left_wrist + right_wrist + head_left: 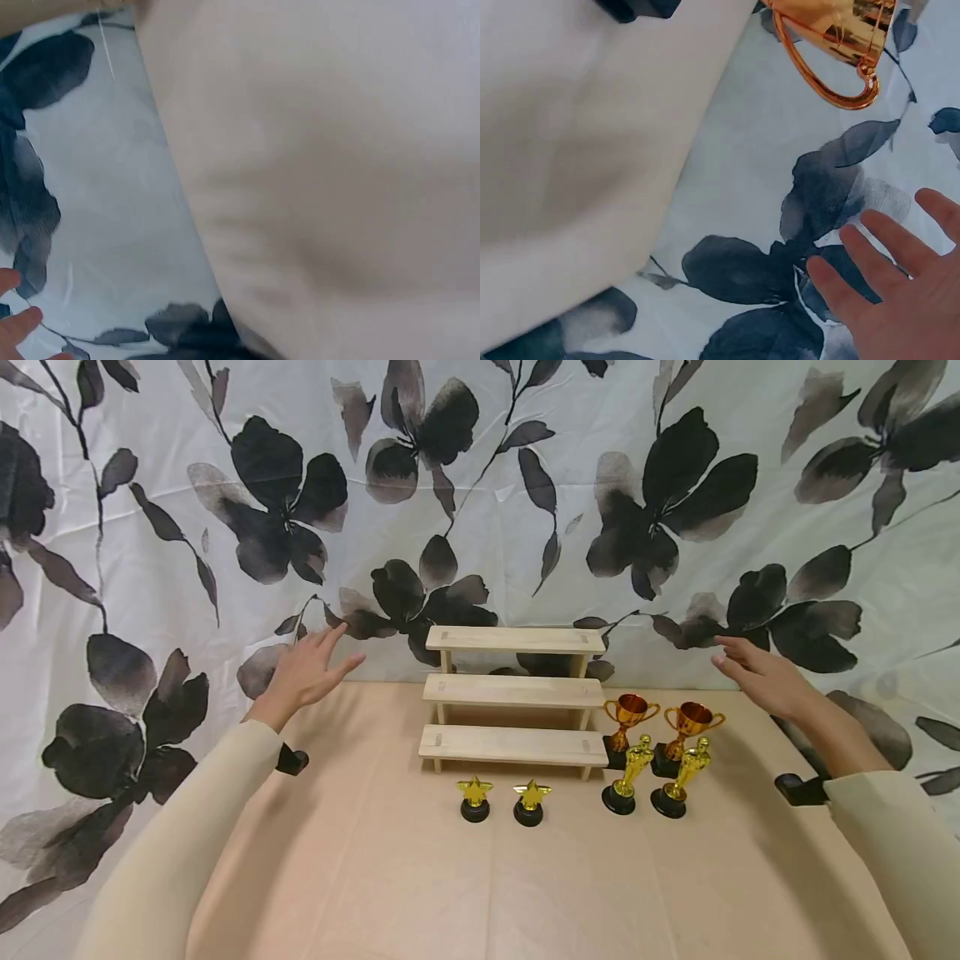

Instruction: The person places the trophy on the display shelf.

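My left hand hovers left of a three-step wooden stand, its fingers extended and holding nothing. On the other side, my right hand is raised beyond the trophies, also empty, with fingers spread in the right wrist view. Two bronze-coloured trophy cups on black bases stand by the stand's right end. In front of them are two gold figure trophies. Two small gold star trophies stand before the lowest step. Only fingertips of the left hand show in the left wrist view.
The stand and trophies rest on a table with a pale beige cover. Behind it hangs a white cloth with dark flowers. Dark wrist-worn camera mounts show under both forearms.
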Demonstrator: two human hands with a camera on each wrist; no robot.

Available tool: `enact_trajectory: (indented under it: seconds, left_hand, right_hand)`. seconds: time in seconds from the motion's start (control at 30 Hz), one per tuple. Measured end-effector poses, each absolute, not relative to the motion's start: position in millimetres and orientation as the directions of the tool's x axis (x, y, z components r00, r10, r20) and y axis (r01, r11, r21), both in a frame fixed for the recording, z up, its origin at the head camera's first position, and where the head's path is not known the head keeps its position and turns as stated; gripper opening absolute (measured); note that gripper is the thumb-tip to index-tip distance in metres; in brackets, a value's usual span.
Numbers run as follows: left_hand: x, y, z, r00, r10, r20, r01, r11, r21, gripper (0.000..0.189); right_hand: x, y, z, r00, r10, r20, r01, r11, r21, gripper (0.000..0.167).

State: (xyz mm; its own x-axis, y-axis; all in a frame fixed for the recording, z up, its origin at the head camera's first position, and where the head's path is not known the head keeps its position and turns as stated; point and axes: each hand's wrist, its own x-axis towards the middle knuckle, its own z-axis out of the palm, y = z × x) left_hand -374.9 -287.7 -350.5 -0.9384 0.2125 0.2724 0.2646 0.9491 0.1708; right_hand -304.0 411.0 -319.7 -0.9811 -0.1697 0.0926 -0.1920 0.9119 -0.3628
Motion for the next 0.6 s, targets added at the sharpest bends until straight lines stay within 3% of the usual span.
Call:
enact_trajectory:
  seconds: [0.4, 0.6]
  left_hand:
    - [-356.1, -256.9, -375.7, -0.934, 0.202, 0.293, 0.339, 0.755, 0.560, 0.084]
    - [-343.7, -232.9, -388.5, -0.949, 0.186, 0.255, 0.315, 0.602, 0.734, 0.075]
  right_hand:
    - [-269.9, 406.2, -353.6, -0.986, -0.140, 0.089, -0.165, 0.805, -0.569, 0.066]
    - [-266.1, 408.0, -377.4, -0.978, -0.154, 0.138, -0.206, 0.647, -0.734, 0.060]
